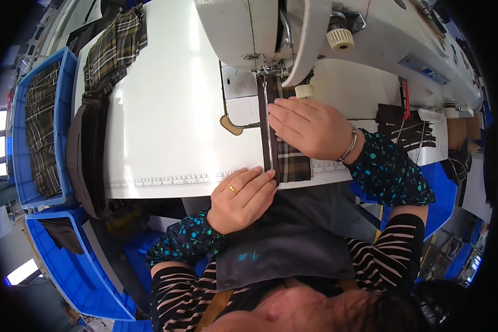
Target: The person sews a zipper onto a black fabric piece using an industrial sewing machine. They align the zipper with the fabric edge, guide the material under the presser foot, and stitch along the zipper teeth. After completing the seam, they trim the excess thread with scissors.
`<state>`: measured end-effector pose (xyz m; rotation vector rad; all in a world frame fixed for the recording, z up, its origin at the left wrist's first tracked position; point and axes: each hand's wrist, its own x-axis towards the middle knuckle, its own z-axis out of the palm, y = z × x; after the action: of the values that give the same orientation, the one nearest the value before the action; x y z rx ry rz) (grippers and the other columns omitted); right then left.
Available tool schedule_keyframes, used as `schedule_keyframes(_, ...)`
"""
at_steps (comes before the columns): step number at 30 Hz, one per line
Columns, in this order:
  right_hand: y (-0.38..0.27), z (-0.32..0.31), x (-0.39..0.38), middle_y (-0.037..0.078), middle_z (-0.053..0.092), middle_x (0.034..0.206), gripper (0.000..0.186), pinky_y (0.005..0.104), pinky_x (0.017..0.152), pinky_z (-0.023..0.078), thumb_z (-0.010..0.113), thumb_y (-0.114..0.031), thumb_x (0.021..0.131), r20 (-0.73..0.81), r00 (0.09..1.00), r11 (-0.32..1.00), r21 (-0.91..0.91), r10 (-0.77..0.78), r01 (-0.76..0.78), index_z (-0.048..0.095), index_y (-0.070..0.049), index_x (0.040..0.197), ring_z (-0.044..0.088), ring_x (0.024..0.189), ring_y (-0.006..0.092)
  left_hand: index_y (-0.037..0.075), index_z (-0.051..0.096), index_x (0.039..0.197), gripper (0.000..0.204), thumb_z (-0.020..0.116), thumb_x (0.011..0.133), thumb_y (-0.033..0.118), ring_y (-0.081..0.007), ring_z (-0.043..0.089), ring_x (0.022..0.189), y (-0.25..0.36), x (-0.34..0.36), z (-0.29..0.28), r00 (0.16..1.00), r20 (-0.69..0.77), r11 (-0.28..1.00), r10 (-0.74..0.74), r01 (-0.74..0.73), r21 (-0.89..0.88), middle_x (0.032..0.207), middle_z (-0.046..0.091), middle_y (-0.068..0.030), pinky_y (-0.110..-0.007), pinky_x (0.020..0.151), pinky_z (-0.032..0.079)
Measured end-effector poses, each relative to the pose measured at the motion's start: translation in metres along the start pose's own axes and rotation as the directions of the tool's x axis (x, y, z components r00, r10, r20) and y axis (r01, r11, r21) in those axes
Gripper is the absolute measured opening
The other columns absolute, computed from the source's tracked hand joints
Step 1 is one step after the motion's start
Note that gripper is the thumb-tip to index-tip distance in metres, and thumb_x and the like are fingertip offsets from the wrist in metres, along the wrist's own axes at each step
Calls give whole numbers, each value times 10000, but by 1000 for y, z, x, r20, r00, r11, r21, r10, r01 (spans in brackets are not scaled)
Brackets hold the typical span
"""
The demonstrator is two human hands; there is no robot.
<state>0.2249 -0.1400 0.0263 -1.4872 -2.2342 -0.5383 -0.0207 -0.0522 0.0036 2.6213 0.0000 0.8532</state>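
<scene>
A dark brown zipper (pixel 269 145) with silver teeth lies lengthwise along a brown plaid fabric piece (pixel 294 168). Both run from beneath the presser foot (pixel 270 71) of a white sewing machine (pixel 243 33) to the table's near edge. My right hand (pixel 310 126) rests flat on the plaid, fingers stretched out, their tips beside the zipper teeth. At the zipper's near end, my left hand (pixel 242 200) has its fingers together and bent over the tape, closed on it; its thumb is hidden. The needle is not clearly visible.
On the left, a blue bin (pixel 66 127) holds plaid pieces, with another blue bin (pixel 83 271) below. More plaid fabric (pixel 116 50) and a dark folded piece (pixel 86 155) lie along the table's left side. Several zippers (pixel 406 126) and a red-handled tool (pixel 406 99) are at right.
</scene>
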Motion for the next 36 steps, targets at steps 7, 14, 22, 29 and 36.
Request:
schedule_keyframes(7, -14, 2, -7, 101, 688, 904, 183, 365, 787, 565, 760, -199, 819, 18, 999, 997, 69, 37, -38, 685, -34, 843, 673, 849, 249, 9, 695, 945, 198, 792, 777, -31, -297, 749, 1027, 4, 2, -5, 993, 23, 992, -120, 121, -47, 1160, 777, -145, -372, 875, 618)
schedule_keyframes(14, -29, -4, -15, 225, 750, 996, 294, 366, 789, 592, 647, -213, 743, 63, 986, 986, 60, -157, 153, 730, 31, 883, 732, 925, 326, -17, 638, 1073, 262, 715, 829, -78, -322, 721, 1138, 9, 9, -7, 985, 36, 979, -171, 174, -107, 1259, 751, -176, -398, 876, 579)
schedule_keyframes(22, -31, -8, -17, 249, 755, 954, 292, 342, 718, 585, 649, -231, 696, 72, 984, 986, 66, -160, 155, 717, 27, 815, 741, 882, 333, -30, 643, 1150, 279, 728, 884, -31, -283, 712, 1160, 7, 8, -3, 984, 91, 986, -155, 160, -52, 1310, 737, -143, -403, 914, 560)
schedule_keyframes(29, -29, -9, -15, 248, 752, 937, 239, 330, 695, 577, 697, -216, 745, 54, 984, 981, 106, -169, 163, 718, 14, 808, 739, 856, 317, -55, 642, 1176, 305, 725, 883, -35, -297, 715, 1152, 6, 7, 1, 992, 79, 995, -95, 98, -30, 1301, 740, -154, -410, 910, 580)
schedule_keyframes(36, -11, 3, -2, 176, 740, 1118, 315, 356, 842, 582, 783, -250, 850, -10, 996, 986, 146, 89, -87, 723, 12, 1013, 723, 1033, 302, -54, 649, 1147, 313, 744, 849, -31, -300, 712, 1148, 1, 6, 1, 995, 72, 994, -75, 80, -69, 1308, 733, -167, -411, 903, 585)
